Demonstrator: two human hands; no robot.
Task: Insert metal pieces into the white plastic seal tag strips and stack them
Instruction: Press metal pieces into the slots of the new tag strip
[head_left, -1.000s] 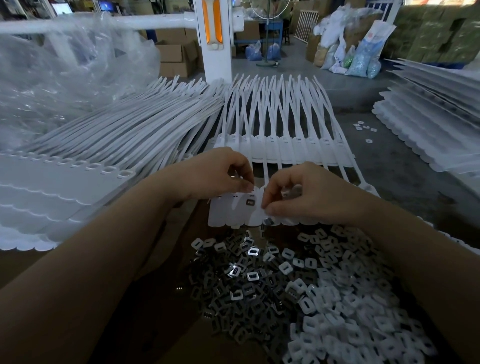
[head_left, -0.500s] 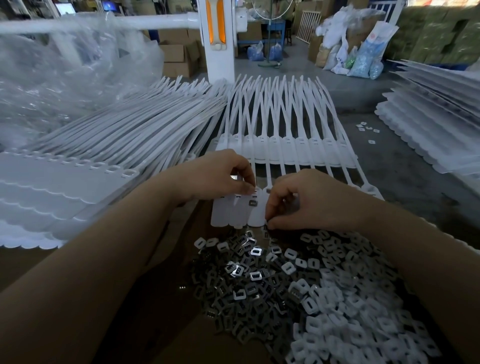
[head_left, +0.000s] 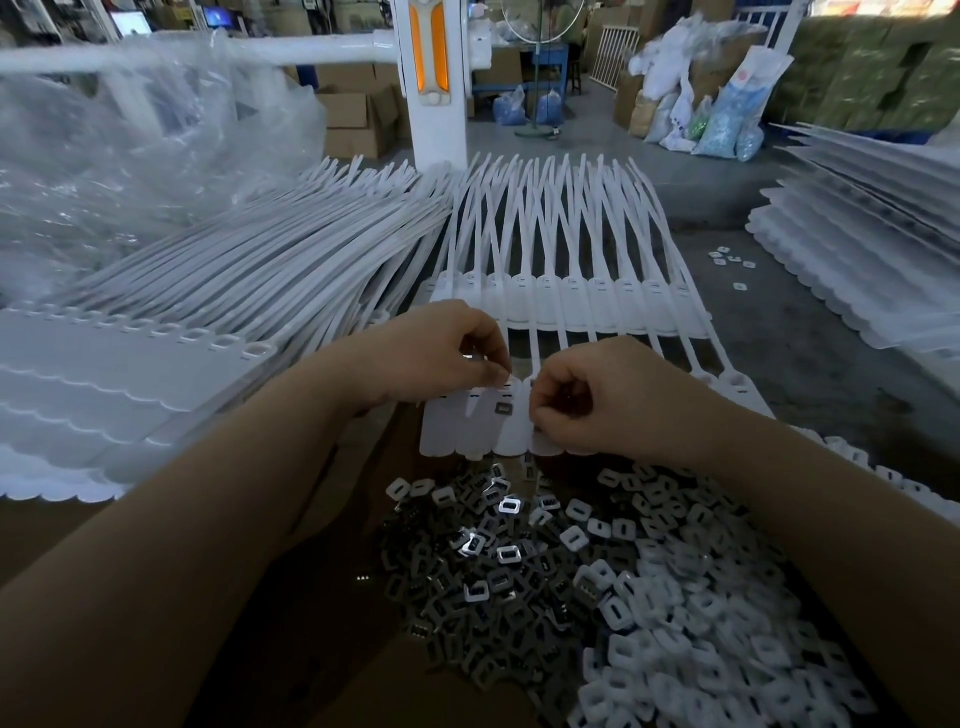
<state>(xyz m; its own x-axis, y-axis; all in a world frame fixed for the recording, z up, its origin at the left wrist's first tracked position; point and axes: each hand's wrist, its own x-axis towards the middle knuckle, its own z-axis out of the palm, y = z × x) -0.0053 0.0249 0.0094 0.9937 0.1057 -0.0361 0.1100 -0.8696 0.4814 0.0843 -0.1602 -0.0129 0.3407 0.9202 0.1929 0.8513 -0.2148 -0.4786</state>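
A person's two bare forearms reach over a brown work surface (head_left: 156, 530). At centre lies a flat row of joined white plastic seal tag strips (head_left: 470, 428), one dark metal piece (head_left: 504, 409) already seated in a tag. The left hand (head_left: 436, 353), at eleven o'clock of that piece, pinches the row's upper edge with curled fingers. The right hand (head_left: 613, 397), at three o'clock, rests on the row, fingers curled tight; what it holds cannot be told. A heap of grey metal clips (head_left: 467, 582) lies at six o'clock, a heap of white plastic caps (head_left: 701, 623) at five. Stacked white strips (head_left: 156, 364) sit at nine.
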